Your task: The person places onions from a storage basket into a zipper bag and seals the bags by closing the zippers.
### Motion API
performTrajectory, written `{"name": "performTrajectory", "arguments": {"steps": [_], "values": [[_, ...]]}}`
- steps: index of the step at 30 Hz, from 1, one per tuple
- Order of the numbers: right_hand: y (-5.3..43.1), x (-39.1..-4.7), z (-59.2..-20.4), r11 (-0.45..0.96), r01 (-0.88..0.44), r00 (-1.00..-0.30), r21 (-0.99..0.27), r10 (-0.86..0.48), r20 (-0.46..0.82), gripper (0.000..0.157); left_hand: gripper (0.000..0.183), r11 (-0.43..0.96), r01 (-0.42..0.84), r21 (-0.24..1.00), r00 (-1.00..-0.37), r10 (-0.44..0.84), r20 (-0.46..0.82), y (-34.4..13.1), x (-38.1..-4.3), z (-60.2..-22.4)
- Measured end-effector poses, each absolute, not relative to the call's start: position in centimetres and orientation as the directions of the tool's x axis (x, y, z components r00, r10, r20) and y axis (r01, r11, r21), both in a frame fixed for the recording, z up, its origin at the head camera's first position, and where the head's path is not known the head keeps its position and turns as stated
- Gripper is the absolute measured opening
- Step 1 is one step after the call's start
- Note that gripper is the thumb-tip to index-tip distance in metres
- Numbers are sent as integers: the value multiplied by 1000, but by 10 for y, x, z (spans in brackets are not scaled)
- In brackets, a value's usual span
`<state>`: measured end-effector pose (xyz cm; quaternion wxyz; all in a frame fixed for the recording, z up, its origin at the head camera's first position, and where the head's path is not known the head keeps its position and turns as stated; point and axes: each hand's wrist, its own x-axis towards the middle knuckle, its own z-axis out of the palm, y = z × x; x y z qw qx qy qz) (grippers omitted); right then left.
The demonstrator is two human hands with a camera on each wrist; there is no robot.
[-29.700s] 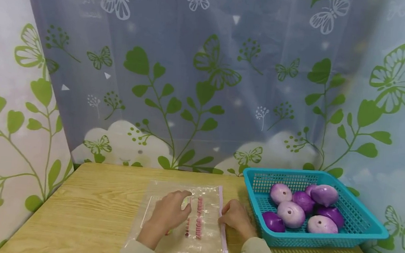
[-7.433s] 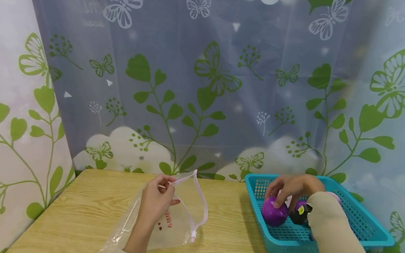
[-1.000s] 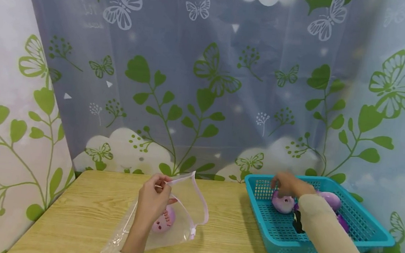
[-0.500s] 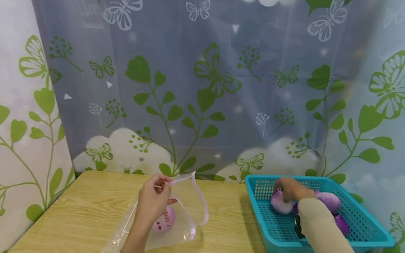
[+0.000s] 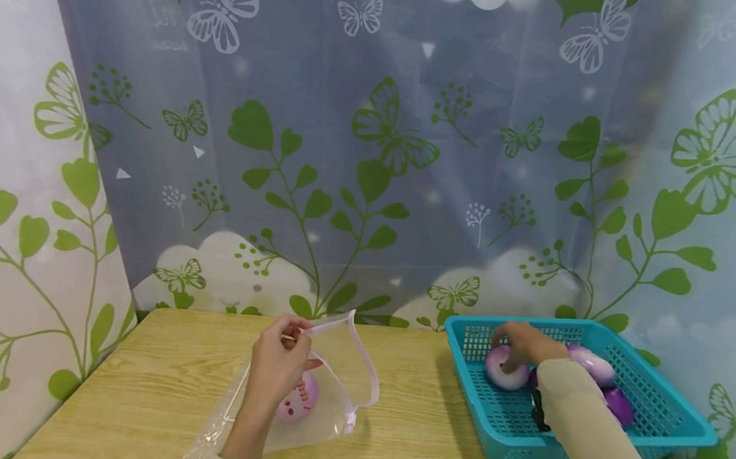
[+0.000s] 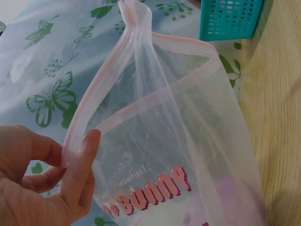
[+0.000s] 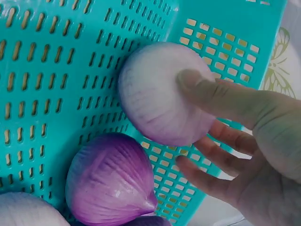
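My left hand (image 5: 278, 361) pinches one edge of the mouth of a clear zip bag (image 6: 221, 136) with a pale pink seal strip, between thumb and fingers. The bag's mouth gapes open towards the right, and "BUNNY" is printed on its side. A purple onion (image 5: 304, 407) shows through the plastic inside it. Over on the right, my right hand (image 5: 528, 342) grips a pale purple onion (image 7: 150, 94) in the turquoise basket (image 5: 539, 453), thumb on its face and fingers curled behind. Right below that onion in the right wrist view sits a darker purple one (image 7: 110, 179).
Further onions lie in the basket under and beside the right forearm, among them a pale one (image 5: 594, 366) and a dark one (image 5: 619, 407). The wooden table (image 5: 409, 425) runs between bag and basket. A printed curtain (image 5: 383, 209) hangs behind the table.
The bag, flat at first, now gapes and has an onion inside. Fewer onions are in the basket. In the last second, the gripped onion has shifted slightly left and turned; the left hand stays put.
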<state>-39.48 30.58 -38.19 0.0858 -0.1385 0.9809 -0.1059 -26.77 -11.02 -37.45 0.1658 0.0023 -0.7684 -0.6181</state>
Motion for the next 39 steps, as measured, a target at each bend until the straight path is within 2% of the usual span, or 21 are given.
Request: {"name": "performTrajectory", "arguments": {"steps": [13,24,31,39], "values": [[297,-396,-383,925,-293,-932,-241,-332,-145,45,19,234,207,950,-942,-214,258,-110,-268,-374],[291,-394,-380,938,-224,-927,-263,-289,-241,54,20,232,207,950,-943,-211,257,-111,-268,-375],[292,-393,-378,928,-192,-924,-319,-280,-259,57,19,223,201,954,-945,-211,248,-110,-267,-375],[297,-394,-367,885,-213,-909,-413,-335,-249,58,20,233,197,952,-945,-213,248,-110,-267,-374]]}}
